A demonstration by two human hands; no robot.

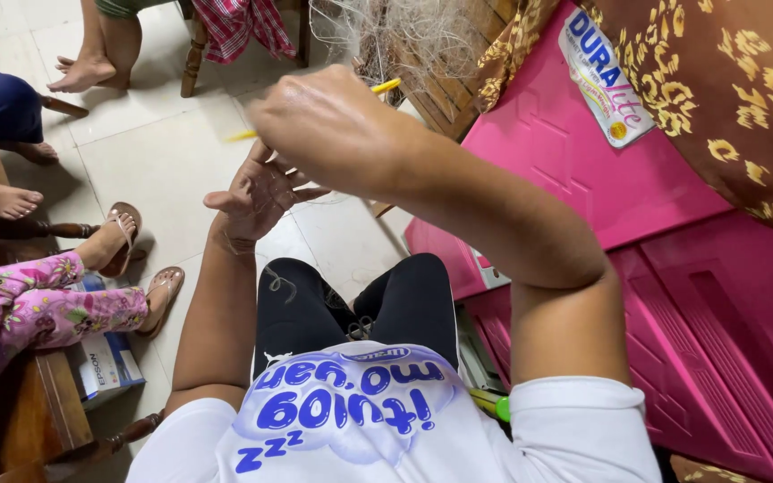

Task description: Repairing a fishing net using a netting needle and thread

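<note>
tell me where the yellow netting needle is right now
In the head view, the yellow netting needle is top centre, held in the right hand, above the left hand and just below the fishing net.

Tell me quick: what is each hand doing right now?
Left hand: fingers partly curled, touching the fine net threads; grip cannot be told.
Right hand: closed on a thin yellow stick.
</note>
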